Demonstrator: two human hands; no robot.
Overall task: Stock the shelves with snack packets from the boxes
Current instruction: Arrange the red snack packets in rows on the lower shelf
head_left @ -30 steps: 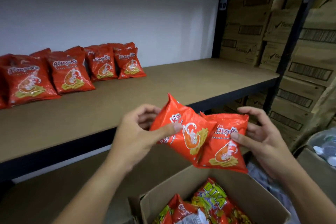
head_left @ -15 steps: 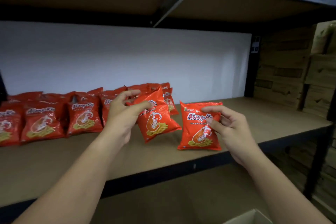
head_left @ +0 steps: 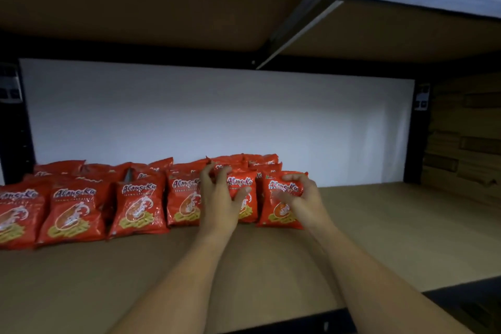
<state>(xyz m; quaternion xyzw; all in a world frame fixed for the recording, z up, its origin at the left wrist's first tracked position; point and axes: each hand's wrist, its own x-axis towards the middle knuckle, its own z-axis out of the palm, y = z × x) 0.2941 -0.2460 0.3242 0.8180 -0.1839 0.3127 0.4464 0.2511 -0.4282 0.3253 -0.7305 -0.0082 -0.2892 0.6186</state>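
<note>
Two red packets (head_left: pixel 282 198), upright, shelf-edge row.

Leftmost packet (head_left: pixel 10 214) cut by edge; rear packets (head_left: pixel 244 160) mostly hidden

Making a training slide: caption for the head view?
Both hands, left hand and right hand, set red snack packets at the row's right end on the shelf.
</note>
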